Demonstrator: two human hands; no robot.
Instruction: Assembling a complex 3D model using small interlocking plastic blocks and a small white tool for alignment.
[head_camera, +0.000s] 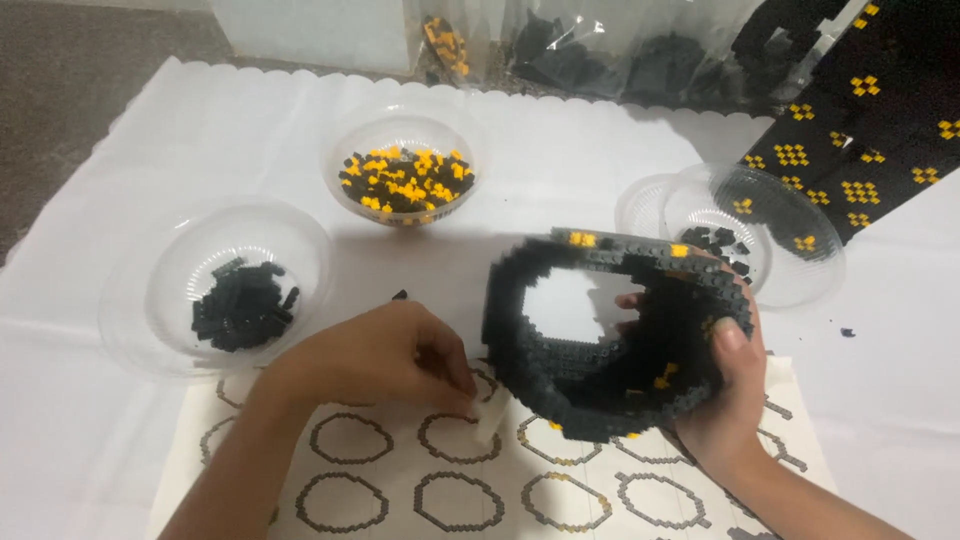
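Note:
My right hand (728, 385) grips a hollow ring-shaped build of small dark grey bricks with a few yellow ones (560, 385), held tilted above the sheet, fingers inside the ring and thumb on its outer wall. My left hand (385, 355) rests on a printed instruction sheet (400, 480) showing rows of ring outlines. Its fingertips are pinched together beside a small white scrap at the sheet's top edge. Whether they hold a brick is hidden.
A clear bowl of black bricks (150, 300) stands left, a bowl of mixed yellow and black bricks (340, 135) behind, and clear bowls (810, 270) at right. A flat black-and-yellow brick panel (870, 130) and plastic bags of bricks (600, 60) lie at the back on the white cloth.

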